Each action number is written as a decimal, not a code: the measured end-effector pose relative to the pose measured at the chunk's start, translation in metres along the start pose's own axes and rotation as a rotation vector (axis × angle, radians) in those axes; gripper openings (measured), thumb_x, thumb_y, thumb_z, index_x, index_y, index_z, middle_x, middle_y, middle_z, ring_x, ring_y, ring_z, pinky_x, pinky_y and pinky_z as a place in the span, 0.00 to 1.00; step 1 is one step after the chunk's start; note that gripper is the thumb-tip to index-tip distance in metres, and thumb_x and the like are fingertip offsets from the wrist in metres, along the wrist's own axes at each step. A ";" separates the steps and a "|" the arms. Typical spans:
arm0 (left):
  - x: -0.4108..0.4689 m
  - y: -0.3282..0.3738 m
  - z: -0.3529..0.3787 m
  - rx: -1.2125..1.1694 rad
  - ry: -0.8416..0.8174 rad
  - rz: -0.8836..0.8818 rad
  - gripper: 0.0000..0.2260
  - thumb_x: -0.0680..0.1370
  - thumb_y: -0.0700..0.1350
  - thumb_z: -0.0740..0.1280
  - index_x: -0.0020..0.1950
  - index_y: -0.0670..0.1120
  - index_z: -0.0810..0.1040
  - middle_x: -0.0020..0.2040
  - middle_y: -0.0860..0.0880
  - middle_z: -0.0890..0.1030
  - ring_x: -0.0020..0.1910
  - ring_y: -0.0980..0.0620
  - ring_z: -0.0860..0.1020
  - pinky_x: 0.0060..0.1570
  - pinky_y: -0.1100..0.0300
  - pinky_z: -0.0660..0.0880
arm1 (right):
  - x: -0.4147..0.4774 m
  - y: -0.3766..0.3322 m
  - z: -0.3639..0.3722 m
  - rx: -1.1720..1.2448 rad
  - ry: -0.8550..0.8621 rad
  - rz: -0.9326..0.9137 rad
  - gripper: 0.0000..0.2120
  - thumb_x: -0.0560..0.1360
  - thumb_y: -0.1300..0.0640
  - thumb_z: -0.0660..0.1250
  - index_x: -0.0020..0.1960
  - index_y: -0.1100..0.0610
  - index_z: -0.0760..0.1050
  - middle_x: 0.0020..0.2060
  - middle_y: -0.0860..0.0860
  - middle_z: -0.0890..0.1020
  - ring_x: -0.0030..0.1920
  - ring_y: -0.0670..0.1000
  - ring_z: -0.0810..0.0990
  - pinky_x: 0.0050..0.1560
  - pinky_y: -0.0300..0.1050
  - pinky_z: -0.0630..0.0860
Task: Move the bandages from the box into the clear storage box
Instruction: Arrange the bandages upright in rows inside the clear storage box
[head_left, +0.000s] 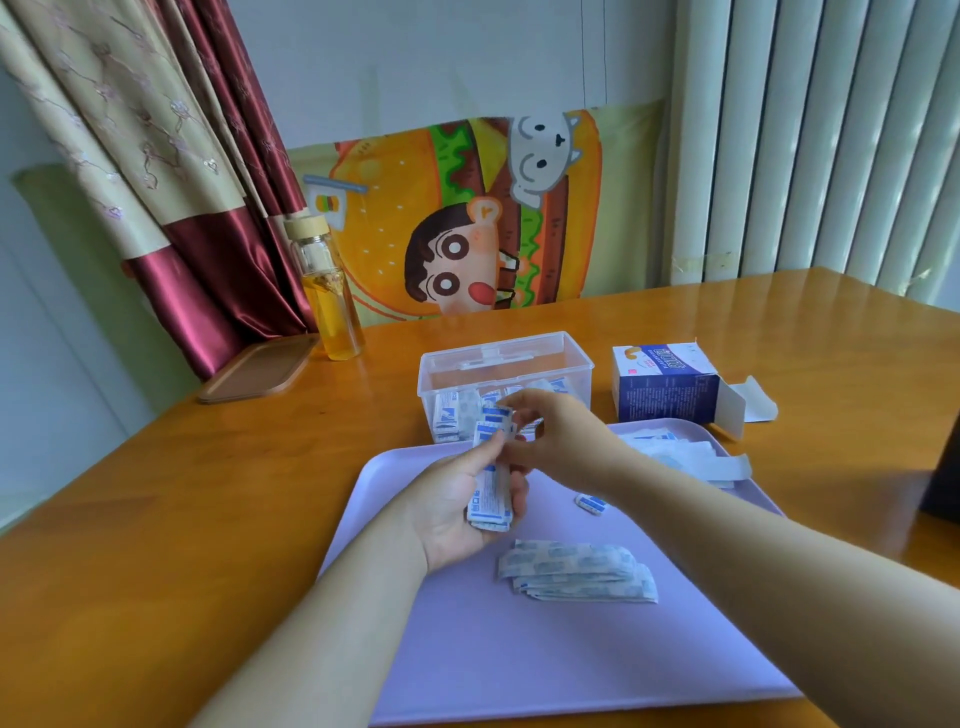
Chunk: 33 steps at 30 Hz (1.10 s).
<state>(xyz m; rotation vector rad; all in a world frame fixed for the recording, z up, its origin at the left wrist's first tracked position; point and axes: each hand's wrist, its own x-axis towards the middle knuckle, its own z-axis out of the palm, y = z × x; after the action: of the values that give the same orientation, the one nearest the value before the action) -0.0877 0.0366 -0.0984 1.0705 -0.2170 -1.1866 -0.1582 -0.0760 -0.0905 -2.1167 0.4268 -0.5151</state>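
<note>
The step in hand is squaring up a handful before it goes in: the left hand has its grip curled round the lower half of a bundle of bandages, held upright just above the purple tray, while the right hand seems to pinch the bundle's upper end with thumb and fingertips, right in front of the clear storage box. That box stands open on the counter with some wrapped bandages already standing inside, so the job looks partly done. The cardboard box sits to its right with the flap open (whether anything is left in it cannot be seen). More remain on the tray: a fanned stack near the wrists, a single bandage and a heap at the far right. Next, the bundle likely needs lifting over the near wall and setting down upright beside the others, kept tight so none slips loose.
</note>
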 end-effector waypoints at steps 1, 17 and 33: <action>0.000 0.000 -0.002 0.003 0.014 0.006 0.08 0.79 0.45 0.62 0.49 0.44 0.78 0.34 0.47 0.76 0.27 0.55 0.73 0.26 0.67 0.72 | -0.001 -0.001 -0.003 -0.030 -0.032 -0.013 0.24 0.71 0.58 0.72 0.66 0.54 0.71 0.49 0.47 0.76 0.32 0.35 0.75 0.32 0.25 0.68; -0.007 -0.002 0.006 0.231 -0.037 0.067 0.09 0.80 0.35 0.57 0.48 0.41 0.76 0.33 0.46 0.77 0.29 0.54 0.76 0.27 0.63 0.74 | -0.027 0.002 -0.006 -0.396 -0.224 -0.331 0.55 0.59 0.45 0.79 0.76 0.47 0.49 0.57 0.46 0.65 0.54 0.44 0.67 0.57 0.35 0.66; 0.008 0.000 -0.012 -0.054 0.107 0.059 0.06 0.81 0.42 0.59 0.56 0.45 0.72 0.28 0.52 0.71 0.20 0.59 0.62 0.21 0.69 0.60 | 0.004 0.011 -0.051 -1.116 -0.683 -0.090 0.19 0.73 0.56 0.70 0.62 0.52 0.72 0.58 0.48 0.77 0.56 0.50 0.74 0.46 0.39 0.65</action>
<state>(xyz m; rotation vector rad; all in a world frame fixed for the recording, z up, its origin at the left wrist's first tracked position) -0.0766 0.0365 -0.1080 1.0697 -0.1314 -1.0739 -0.1819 -0.1188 -0.0730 -3.1723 0.2175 0.5730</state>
